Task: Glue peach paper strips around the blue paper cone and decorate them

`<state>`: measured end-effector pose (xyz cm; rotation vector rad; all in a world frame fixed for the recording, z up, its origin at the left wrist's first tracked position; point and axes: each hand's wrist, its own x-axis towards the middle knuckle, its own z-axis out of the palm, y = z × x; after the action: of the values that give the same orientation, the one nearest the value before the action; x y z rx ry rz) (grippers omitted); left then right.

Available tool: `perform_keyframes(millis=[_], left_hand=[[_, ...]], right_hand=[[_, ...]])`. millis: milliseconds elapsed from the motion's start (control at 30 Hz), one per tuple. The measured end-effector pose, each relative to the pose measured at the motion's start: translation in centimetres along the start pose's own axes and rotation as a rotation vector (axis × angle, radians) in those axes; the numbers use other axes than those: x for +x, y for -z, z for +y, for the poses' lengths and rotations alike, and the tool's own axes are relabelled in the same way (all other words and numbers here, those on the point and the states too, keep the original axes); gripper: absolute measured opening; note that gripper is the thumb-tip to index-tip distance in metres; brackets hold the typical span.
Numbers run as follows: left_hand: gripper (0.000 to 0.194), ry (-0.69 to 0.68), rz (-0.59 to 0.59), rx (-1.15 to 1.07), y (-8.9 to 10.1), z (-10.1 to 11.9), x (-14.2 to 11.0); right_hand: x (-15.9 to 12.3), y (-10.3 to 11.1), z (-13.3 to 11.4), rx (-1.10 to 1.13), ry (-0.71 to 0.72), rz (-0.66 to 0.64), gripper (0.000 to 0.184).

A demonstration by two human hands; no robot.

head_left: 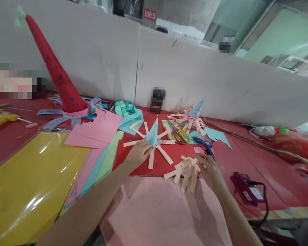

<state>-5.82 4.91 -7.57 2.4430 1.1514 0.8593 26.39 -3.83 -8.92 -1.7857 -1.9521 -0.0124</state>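
Note:
A light blue paper cone [152, 135] stands upright on a red sheet, with several cream paper strips [166, 155] spreading out from its base like rays. My left hand [138, 152] holds the base of this cone from the near left, fingers closed about it. To the right lies a loose pile of cream paper strips [187, 171]. My right hand [207, 167] is at the pile's right edge, its fingertips pinched on a strip there. Behind, a similar blue cone [196, 110] has patterned strips around it.
Scissors [182, 136] and a dark blue glue gun [206, 147] lie beyond my right hand. A tall red cone [56, 71] stands at left near pink sheets [97, 128] and a yellow sheet [36, 177]. A purple power strip [247, 188] with a cord sits at right.

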Motion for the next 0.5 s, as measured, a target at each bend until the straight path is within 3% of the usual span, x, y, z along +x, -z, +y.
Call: perform_keyframes(millis=[200,367,500], left_hand=[[0.025,-0.006,0.001,0.004,0.2,0.1,0.0],[0.027,0.0,0.003,0.009,0.1,0.0,0.0],[0.028,-0.003,-0.001,0.008,0.1,0.0,0.0]], right_hand=[[0.6,0.3,0.5,-0.149,0.131,-0.141,0.032],[1.8,1.1,-0.1,-0.064,0.153,-0.213,0.028],[1.4,1.4,-1.5,0.004,0.17,-0.293,0.036]])
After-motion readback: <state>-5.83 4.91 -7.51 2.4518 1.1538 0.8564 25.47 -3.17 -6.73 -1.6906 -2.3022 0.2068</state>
